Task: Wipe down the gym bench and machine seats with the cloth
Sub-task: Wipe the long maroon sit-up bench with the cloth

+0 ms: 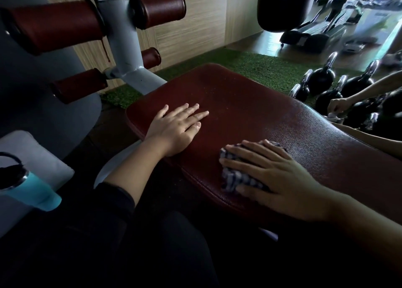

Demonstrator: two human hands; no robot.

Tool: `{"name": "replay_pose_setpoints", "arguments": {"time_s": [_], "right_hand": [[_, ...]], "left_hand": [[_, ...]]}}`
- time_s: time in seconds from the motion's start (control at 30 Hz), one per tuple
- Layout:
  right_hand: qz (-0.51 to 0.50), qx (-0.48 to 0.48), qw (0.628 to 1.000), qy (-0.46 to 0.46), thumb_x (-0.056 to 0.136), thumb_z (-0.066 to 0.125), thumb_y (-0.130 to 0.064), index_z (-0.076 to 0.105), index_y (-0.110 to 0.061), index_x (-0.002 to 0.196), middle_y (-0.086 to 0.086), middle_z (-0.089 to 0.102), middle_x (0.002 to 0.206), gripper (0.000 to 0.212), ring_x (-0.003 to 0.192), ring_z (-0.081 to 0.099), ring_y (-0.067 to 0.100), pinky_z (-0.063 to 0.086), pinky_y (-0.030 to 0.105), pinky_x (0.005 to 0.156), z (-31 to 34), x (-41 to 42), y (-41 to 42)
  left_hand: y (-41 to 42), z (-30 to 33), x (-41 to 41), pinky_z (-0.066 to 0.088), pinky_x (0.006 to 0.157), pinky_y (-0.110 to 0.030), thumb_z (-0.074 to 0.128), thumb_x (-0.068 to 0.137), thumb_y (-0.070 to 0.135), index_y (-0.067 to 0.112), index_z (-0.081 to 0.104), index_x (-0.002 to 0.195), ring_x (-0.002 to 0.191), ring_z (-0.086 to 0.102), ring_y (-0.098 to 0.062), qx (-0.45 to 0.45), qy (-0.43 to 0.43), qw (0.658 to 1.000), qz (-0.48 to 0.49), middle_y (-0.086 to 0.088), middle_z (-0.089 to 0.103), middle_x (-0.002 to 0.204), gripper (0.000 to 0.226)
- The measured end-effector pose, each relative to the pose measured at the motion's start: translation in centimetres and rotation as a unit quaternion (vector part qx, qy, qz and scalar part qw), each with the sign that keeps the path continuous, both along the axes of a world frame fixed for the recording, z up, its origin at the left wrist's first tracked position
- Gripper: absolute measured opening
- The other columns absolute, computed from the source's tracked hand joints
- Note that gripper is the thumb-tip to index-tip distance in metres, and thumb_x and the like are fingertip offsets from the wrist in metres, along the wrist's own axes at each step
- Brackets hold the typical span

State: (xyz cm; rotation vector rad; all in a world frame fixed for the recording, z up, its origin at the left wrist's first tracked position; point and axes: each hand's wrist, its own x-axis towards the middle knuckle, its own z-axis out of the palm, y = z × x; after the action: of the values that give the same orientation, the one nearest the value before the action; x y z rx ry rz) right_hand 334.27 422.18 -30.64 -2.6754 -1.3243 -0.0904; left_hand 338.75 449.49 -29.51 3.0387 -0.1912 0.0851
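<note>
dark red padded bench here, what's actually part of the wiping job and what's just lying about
Part of the job:
dark red padded bench
checked cloth under right hand
left hand flat on bench

Lying about:
black kettlebells
teal water bottle
green turf mat

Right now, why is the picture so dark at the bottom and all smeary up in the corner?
Head view: dim at the bottom, where dark clothing fills the frame; light glints off the red bench pad and kettlebells; the machines at top right are blurred; the wide lens bends the edges.
</note>
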Motion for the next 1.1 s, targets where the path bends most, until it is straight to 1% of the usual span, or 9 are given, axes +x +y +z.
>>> {"name": "replay_pose_setpoints", "arguments": {"time_s": [0.1, 0.23, 0.33, 0.43, 0.6, 0.73, 0.87, 0.97, 1.1], "right_hand": [[-0.075, -0.003, 0.996, 0.041, 0.076, -0.003, -0.085, 0.003, -0.066, 0.134, -0.031, 0.004, 0.153, 0.062, 0.147, 0.004, 0.005, -0.003, 0.031, 0.118, 0.9, 3.5, -0.2], [-0.127, -0.022, 0.99, 0.053, 0.077, 0.005, -0.077, 0.007, -0.056, 0.144, -0.025, 0.002, 0.157, 0.07, 0.147, -0.002, 0.007, -0.008, 0.036, 0.117, 1.7, 6.1, 3.2], [-0.078, -0.017, 0.997, 0.019, 0.076, 0.003, -0.075, 0.013, -0.048, 0.148, -0.02, 0.008, 0.159, 0.077, 0.148, 0.005, 0.012, -0.001, 0.042, 0.119, 1.4, 3.2, 7.0], [0.012, -0.004, 0.999, -0.032, 0.087, 0.022, -0.067, 0.029, -0.041, 0.147, -0.012, 0.023, 0.157, 0.065, 0.146, 0.02, 0.021, 0.012, 0.051, 0.118, 0.4, -0.7, 7.1], [0.069, -0.026, 0.996, -0.047, 0.092, 0.03, -0.065, 0.023, -0.045, 0.148, -0.016, 0.013, 0.159, 0.059, 0.148, 0.011, 0.015, 0.017, 0.049, 0.117, -0.5, -2.0, 1.8], [0.005, -0.015, 1.0, 0.003, 0.089, 0.013, -0.074, 0.013, -0.058, 0.143, -0.022, 0.015, 0.157, 0.056, 0.146, 0.013, 0.009, 0.016, 0.046, 0.119, 0.7, 0.3, 0.4], [-0.046, -0.021, 0.998, 0.03, 0.076, -0.008, -0.081, 0.001, -0.064, 0.139, -0.026, 0.003, 0.157, 0.066, 0.147, 0.0, 0.008, -0.004, 0.039, 0.12, 1.4, 2.1, 3.2], [-0.004, -0.031, 0.999, 0.004, 0.083, 0.008, -0.077, 0.012, -0.053, 0.146, -0.018, 0.009, 0.159, 0.067, 0.148, 0.008, 0.016, 0.004, 0.049, 0.119, 1.3, 0.5, 6.2], [0.087, -0.032, 0.994, -0.051, 0.089, 0.031, -0.063, 0.028, -0.046, 0.146, -0.014, 0.017, 0.159, 0.059, 0.148, 0.012, 0.019, 0.012, 0.052, 0.118, -0.2, -1.9, 5.2]], "left_hand": [[0.0, 0.0, 0.0, -0.004, 0.119, -0.039, 0.02, 0.103, 0.043, 0.054, 0.013, 0.146, 0.147, 0.0, 0.0, 0.002, 0.0, 1.0, 0.002, 0.022, 0.006, 0.159, 0.046], [0.0, 0.2, 0.1, -0.003, 0.119, -0.039, 0.021, 0.103, 0.041, 0.054, 0.014, 0.146, 0.146, 0.001, 0.0, 0.002, 0.003, 1.0, 0.004, 0.022, 0.006, 0.159, 0.045], [0.0, 0.3, 0.1, -0.002, 0.119, -0.039, 0.022, 0.104, 0.038, 0.053, 0.015, 0.147, 0.146, 0.002, 0.0, 0.004, 0.002, 1.0, 0.001, 0.022, 0.007, 0.159, 0.046], [0.1, 0.3, 0.0, -0.003, 0.119, -0.039, 0.023, 0.104, 0.037, 0.053, 0.016, 0.147, 0.146, 0.003, 0.001, -0.011, 0.004, 1.0, -0.002, 0.022, 0.008, 0.159, 0.046], [0.3, -0.1, 0.0, -0.004, 0.119, -0.038, 0.02, 0.104, 0.039, 0.053, 0.014, 0.147, 0.147, 0.001, 0.0, -0.004, -0.003, 1.0, -0.003, 0.022, 0.006, 0.159, 0.045], [0.2, -0.1, 0.0, -0.004, 0.119, -0.039, 0.019, 0.104, 0.039, 0.053, 0.013, 0.147, 0.146, 0.001, 0.0, 0.001, -0.004, 1.0, -0.001, 0.022, 0.006, 0.159, 0.046], [0.2, -0.2, 0.0, -0.004, 0.119, -0.039, 0.02, 0.104, 0.039, 0.054, 0.014, 0.146, 0.146, 0.002, 0.0, -0.004, -0.005, 1.0, -0.001, 0.022, 0.007, 0.159, 0.045], [0.2, 0.0, 0.1, -0.003, 0.118, -0.038, 0.023, 0.104, 0.038, 0.054, 0.017, 0.146, 0.146, 0.003, 0.0, -0.013, -0.003, 1.0, -0.001, 0.023, 0.008, 0.159, 0.045], [0.3, -0.2, 0.0, -0.004, 0.118, -0.037, 0.022, 0.104, 0.038, 0.053, 0.018, 0.146, 0.146, 0.002, 0.001, -0.016, -0.01, 1.0, -0.004, 0.023, 0.008, 0.159, 0.045]]}}
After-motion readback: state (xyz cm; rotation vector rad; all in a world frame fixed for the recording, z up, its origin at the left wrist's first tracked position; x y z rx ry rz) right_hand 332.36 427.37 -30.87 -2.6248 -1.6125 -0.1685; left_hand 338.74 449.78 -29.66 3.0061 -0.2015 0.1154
